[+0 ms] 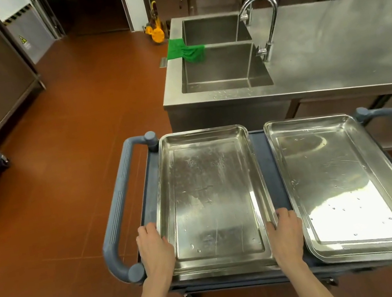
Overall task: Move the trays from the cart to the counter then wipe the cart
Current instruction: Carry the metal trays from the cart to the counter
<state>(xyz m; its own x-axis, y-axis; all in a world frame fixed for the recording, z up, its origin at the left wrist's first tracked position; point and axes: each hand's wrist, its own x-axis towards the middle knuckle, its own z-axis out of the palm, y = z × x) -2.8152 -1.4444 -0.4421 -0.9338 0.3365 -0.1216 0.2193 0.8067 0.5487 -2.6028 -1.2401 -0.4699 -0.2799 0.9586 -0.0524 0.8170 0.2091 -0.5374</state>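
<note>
Here, the fingertips of both hands are hidden under the rims of the left tray (212, 197), so the grip is only partly seen — left hand (156, 252) curls round its 9 o'clock edge, right hand (285, 233) round its 3 o'clock edge. It sits on the cart (263, 160); the right tray (346, 185) lies beside it, holding only water drops. A green cloth (185, 50) drapes the sink (222, 71) divider at 12 o'clock on the counter (341, 46).

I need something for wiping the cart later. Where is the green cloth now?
In the head view, the green cloth hangs over the divider between the two sink basins, at the counter's left end, beyond the cart.
</note>
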